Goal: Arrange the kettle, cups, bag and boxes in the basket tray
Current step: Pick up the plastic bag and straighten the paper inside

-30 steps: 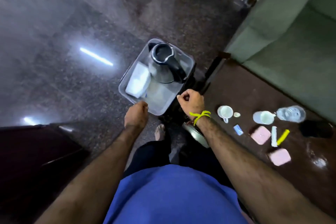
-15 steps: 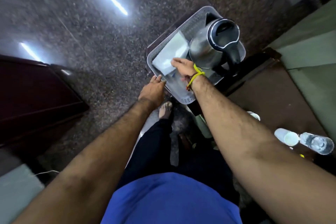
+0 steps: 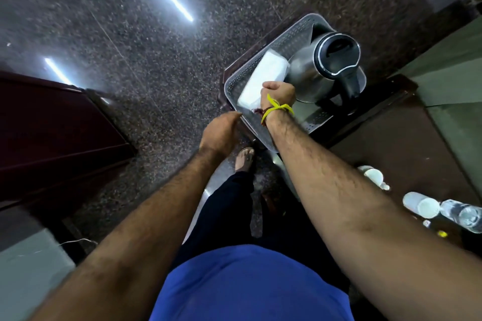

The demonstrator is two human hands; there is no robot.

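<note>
Left hand (image 3: 220,130) at near-left corner of basket tray (image 3: 236,81), fingers blurred, grip unclear. Right hand (image 3: 278,93) curled over white bag (image 3: 260,78) inside tray. Kettle (image 3: 326,65) upright beside bag. Cups (image 3: 420,206) on table, right.

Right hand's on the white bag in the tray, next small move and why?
Probably let go and withdraw the right hand: the white bag already lies inside the basket tray beside the kettle, while two cups wait on the table.
</note>
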